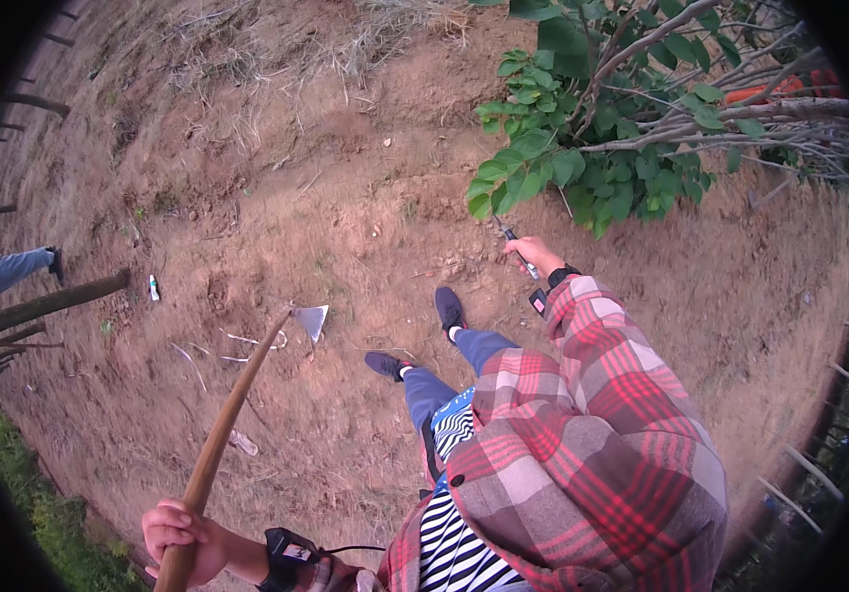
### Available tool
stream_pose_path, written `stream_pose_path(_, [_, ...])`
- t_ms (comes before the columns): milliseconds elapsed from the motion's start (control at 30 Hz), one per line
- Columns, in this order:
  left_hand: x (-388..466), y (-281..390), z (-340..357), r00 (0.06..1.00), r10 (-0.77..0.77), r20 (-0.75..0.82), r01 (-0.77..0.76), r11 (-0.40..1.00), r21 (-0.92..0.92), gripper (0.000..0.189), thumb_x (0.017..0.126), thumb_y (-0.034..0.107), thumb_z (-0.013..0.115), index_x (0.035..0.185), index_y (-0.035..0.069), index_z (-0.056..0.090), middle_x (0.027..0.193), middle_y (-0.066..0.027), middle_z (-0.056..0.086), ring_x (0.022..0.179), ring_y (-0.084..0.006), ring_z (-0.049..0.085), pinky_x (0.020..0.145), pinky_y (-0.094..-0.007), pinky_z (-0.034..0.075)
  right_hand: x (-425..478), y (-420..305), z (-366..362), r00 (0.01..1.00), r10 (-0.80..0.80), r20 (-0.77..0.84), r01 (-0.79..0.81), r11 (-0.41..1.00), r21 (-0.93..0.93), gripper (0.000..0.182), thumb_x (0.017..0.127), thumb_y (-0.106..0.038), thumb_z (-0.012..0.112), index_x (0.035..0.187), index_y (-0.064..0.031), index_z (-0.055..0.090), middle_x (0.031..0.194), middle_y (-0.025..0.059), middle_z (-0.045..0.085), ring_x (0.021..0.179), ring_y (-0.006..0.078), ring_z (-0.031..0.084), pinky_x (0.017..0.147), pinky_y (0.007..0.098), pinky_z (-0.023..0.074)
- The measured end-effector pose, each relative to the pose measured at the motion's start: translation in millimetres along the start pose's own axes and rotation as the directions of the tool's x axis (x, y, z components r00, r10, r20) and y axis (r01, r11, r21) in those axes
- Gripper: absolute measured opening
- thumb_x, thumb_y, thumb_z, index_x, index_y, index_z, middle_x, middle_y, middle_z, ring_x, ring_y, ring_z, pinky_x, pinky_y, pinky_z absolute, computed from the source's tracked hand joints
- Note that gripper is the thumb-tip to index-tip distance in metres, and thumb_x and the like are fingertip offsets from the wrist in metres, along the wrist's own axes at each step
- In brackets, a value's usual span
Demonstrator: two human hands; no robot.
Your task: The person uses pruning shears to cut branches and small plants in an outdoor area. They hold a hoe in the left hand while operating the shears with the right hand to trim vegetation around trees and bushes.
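Observation:
My left hand (pixel 184 544) grips the wooden handle of a hoe (pixel 228 403) at the lower left. The hoe's metal blade (pixel 311 321) is at the far end of the handle, over the bare soil left of my feet. In my right hand (pixel 534 255) is a slim tool with a dark and silvery handle (pixel 510 235), held just below the leaves of a leafy shrub (pixel 543 166). The tool's thin tip lies close to the lowest leaves; its exact kind cannot be told, nor whether it touches them.
Branches (pixel 772 111) reach in from the upper right, with an orange object (pixel 772 89) behind them. White strips (pixel 236 358) and a small tube (pixel 153 287) lie on the soil. Tree trunks (pixel 54 300) and another person's leg (pixel 19 271) show at the left.

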State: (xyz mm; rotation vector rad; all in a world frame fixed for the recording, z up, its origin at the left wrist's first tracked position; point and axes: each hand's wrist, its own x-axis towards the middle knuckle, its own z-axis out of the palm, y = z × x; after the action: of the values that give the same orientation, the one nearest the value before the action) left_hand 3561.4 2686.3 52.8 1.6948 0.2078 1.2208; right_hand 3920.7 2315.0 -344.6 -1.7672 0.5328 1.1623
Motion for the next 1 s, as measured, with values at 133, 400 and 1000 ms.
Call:
stream_pose_path(133, [-2,6,-11,0.99,-0.143,0.021,0.144,0.987,-0.071,0.054,0.087,0.047,0.033,0.059,0.002,0.04,0.065,-0.0149,0.04,0.045,-0.0168,0.035,0.046,-0.0245,0.034,2,-1,-6,0.999,0.04,-0.022,-0.039,0.999,0.012,0.019,0.067,-0.025,0.065,0.074,-0.0083,0.059,0.056,0.0044,0.05,0.038,0.0132,0.045,0.037,0.029,0.0385])
stream_pose_path(400, [-4,5,-1,0.998,0.032,-0.057,-0.036,0.996,-0.078,0.062,0.093,0.046,0.023,0.06,-0.001,0.047,0.049,-0.0112,0.042,0.041,-0.0215,0.042,0.037,-0.0318,0.037,25,-4,4,0.993,0.109,0.039,-0.109,0.994,-0.004,0.041,0.063,-0.04,0.063,0.09,-0.0106,0.054,0.06,0.005,0.05,0.045,0.0149,0.049,0.041,0.0318,0.0403])
stream_pose_path(1000, [6,4,5,1.0,0.02,0.004,-0.019,0.997,-0.073,0.059,0.093,0.044,0.025,0.064,-0.002,0.05,0.052,-0.0114,0.044,0.041,-0.021,0.043,0.039,-0.0329,0.039,36,-6,13,0.977,0.212,0.017,-0.213,0.975,0.064,0.044,0.061,-0.033,0.063,0.096,-0.0104,0.05,0.058,0.0083,0.05,0.043,0.0189,0.047,0.041,0.0346,0.0393])
